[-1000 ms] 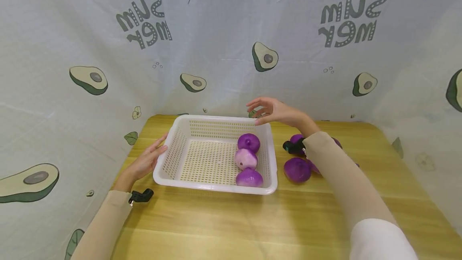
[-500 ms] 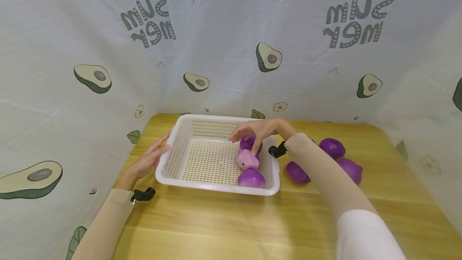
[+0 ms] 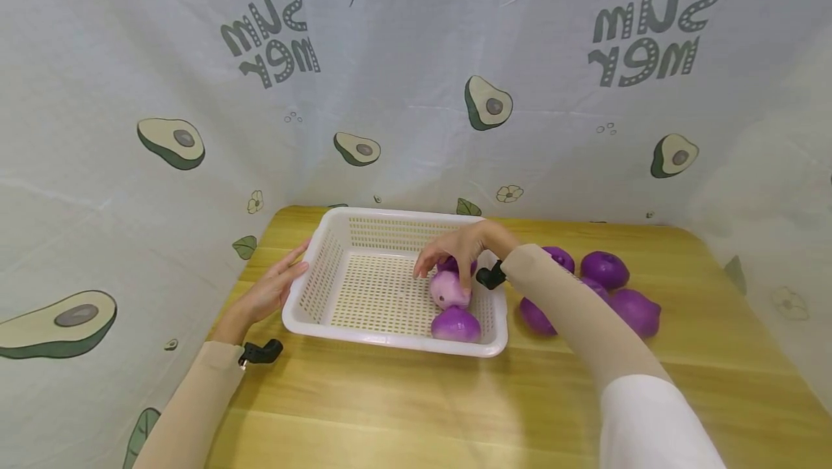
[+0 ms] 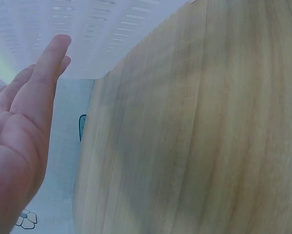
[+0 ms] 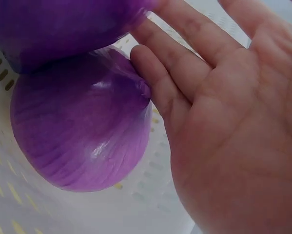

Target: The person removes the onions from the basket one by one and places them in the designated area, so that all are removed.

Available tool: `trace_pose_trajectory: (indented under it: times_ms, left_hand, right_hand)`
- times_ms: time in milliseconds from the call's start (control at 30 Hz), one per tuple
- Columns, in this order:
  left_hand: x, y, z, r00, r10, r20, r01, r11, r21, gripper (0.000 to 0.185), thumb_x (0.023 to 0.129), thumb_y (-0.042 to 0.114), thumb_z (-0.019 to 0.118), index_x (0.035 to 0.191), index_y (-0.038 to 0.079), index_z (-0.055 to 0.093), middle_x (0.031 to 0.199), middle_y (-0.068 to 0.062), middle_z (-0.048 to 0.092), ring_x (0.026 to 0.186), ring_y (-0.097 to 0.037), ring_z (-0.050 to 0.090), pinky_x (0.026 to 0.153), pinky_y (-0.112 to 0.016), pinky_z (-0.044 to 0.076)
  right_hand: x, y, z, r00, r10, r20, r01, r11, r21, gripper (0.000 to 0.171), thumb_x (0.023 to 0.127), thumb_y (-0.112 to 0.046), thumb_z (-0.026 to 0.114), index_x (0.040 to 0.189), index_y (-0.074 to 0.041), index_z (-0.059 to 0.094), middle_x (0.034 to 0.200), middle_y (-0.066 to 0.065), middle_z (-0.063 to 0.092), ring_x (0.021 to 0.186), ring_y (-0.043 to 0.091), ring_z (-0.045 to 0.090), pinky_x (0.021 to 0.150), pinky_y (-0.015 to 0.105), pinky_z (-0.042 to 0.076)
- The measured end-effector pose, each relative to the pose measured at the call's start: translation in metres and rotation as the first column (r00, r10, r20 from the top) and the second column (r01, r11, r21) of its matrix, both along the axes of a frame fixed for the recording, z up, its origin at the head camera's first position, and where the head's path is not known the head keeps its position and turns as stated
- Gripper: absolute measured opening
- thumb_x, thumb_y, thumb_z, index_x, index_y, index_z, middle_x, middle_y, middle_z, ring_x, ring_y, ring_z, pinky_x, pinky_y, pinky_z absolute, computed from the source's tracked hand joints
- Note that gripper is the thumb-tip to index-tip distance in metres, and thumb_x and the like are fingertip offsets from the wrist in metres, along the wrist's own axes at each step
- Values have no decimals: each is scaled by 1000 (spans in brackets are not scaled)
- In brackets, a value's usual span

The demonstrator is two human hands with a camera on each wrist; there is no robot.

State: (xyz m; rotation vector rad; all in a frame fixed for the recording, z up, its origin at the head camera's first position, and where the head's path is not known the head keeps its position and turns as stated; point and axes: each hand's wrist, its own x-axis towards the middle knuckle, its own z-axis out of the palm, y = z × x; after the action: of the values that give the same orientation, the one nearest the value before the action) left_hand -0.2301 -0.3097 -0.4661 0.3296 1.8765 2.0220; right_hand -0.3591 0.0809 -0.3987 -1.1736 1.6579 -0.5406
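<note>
A white perforated basket (image 3: 390,342) stands on the wooden table (image 3: 416,404). Along its right side lie three purple onions: a dark one (image 3: 448,264) mostly under my hand, a pale pink one (image 3: 445,292) and a purple one (image 3: 456,324). My right hand (image 3: 455,251) reaches into the basket, its extended fingers touching the pale and dark onions. In the right wrist view the fingers (image 5: 184,63) lie straight against a purple onion (image 5: 82,141), palm bare. My left hand (image 3: 273,292) rests flat against the basket's left wall (image 4: 97,34), fingers (image 4: 38,83) straight.
Several more purple onions lie on the table right of the basket, among them one at the back (image 3: 604,269) and one nearer (image 3: 635,311). An avocado-print cloth (image 3: 416,93) walls in the table at the back and both sides.
My right hand came down from above the basket's far right corner into the basket and now touches the onions. The left hand has stayed at the basket's left wall.
</note>
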Motion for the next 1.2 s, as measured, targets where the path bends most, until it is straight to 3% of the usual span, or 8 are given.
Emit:
trace_pose_trajectory:
  times_ms: [200, 433, 600, 733, 1000, 1200]
  left_hand:
    - [-1, 1, -1, 1000, -2, -13, 2, 1000, -10, 58, 111, 17, 33, 162, 21, 7, 142, -19, 45, 114, -22, 61, 88, -41, 55]
    - [-3, 2, -1, 1000, -5, -20, 5, 1000, -14, 58, 111, 18, 33, 162, 22, 6, 148, -30, 32, 115, -22, 59, 89, -41, 54]
    - [-2, 2, -1, 1000, -6, -15, 6, 1000, -3, 59, 111, 18, 33, 162, 21, 5, 148, -30, 33, 115, -22, 60, 89, -42, 54]
    - [-2, 2, -1, 1000, -6, -16, 6, 1000, -11, 58, 111, 18, 33, 162, 22, 5, 146, -27, 36, 114, -21, 60, 89, -41, 54]
    - [-2, 0, -3, 1000, -2, -21, 1, 1000, -27, 58, 111, 18, 33, 162, 22, 6, 142, -22, 42, 113, -20, 61, 88, -41, 55]
    - [-2, 0, -3, 1000, 6, -17, -7, 999, -34, 58, 111, 19, 34, 162, 22, 7, 142, -22, 42, 114, -21, 60, 88, -41, 55]
  right_hand:
    - [1, 1, -1, 1000, -1, 26, 1, 1000, 18, 94, 60, 15, 86, 144, 2, 44, 140, 25, 50, 130, 34, 46, 112, 45, 33]
    - [1, 2, -4, 999, 11, -33, -10, 1000, 25, 88, 59, 13, 88, 138, 2, 50, 130, 25, 56, 115, 25, 53, 101, 39, 42]
    - [4, -1, -1, 995, 41, -95, -32, 995, 89, 85, 59, 14, 88, 136, 1, 53, 131, 18, 56, 118, 21, 50, 109, 41, 36]
    - [6, -4, 1, 989, 43, -142, -25, 992, 124, 82, 58, 15, 88, 132, -1, 56, 127, 10, 56, 116, 17, 48, 108, 41, 36]
    - [7, -5, 0, 990, -14, -138, 29, 994, 109, 82, 57, 15, 88, 131, -1, 56, 121, 7, 60, 110, 19, 53, 98, 33, 43]
    - [7, -7, 0, 988, -40, -151, 63, 987, 151, 82, 58, 14, 89, 132, -5, 60, 125, 2, 61, 113, 15, 55, 101, 29, 43]
